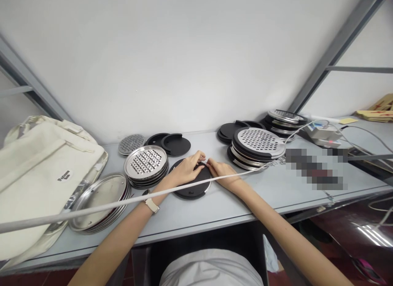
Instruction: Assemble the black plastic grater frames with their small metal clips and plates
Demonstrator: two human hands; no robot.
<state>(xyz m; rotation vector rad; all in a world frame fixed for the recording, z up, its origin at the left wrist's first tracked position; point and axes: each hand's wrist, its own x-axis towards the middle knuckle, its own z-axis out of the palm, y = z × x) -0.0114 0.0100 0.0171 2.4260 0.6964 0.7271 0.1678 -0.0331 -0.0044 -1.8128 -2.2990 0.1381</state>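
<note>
- Centrally, a black disc (190,193) lies flat on the desk (227,208), its pale rim showing at 4 o'clock; clock directions are taken from this disc, with 12 towards the wall (196,64).
- The left hand (190,168) reaches over the disc's upper part, thumb and fingers bent towards each other near its 1 o'clock edge; whether they are clamped on anything cannot be told.
- The right hand (225,173) meets it from 3 o'clock, fingertips at the same edge; its grip is too small to make out.
- A small pale piece (204,162) shows between the fingertips; its kind is unclear.
- Between 9 and 10 o'clock, just beside the disc: a stack of graters (145,162). Between 8 and 9, farther out: metal plates (102,200).
- At 11 o'clock: two overlapping black lids (176,146).
- At 2 o'clock: a stack topped by a perforated plate (260,141), with a taller pile (282,118) behind.
- At 9 o'clock, at the desk's end: a cream bag (39,163).
- A white cord (101,208) crosses before the left forearm.
</note>
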